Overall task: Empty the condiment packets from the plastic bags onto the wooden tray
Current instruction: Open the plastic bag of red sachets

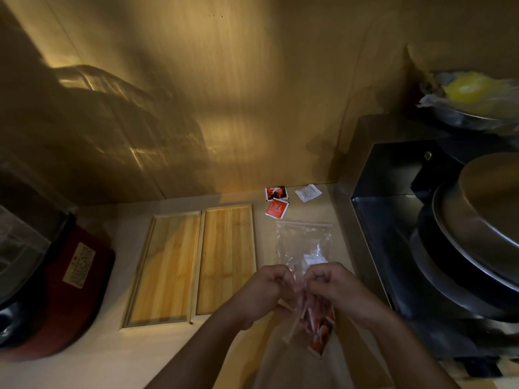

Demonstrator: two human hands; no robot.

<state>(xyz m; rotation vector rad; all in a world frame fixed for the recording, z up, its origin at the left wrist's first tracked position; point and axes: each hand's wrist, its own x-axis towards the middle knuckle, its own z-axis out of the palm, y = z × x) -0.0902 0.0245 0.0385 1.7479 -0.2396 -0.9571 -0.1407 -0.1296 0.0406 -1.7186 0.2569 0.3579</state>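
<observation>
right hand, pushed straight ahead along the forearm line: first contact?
Probably the left hand: the right hand aims up-left, both pinching the bag of red packets. Beyond lies the wooden tray. Depth unclear.

Two plastic bags (304,242), three loose packets (276,193), one tray (196,265)

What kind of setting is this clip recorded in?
Probably a small kitchen counter corner: a red countertop appliance at left, stacked metal pans on a steel unit at right, and both hands working a plastic bag of condiment packets beside a wooden tray.
</observation>
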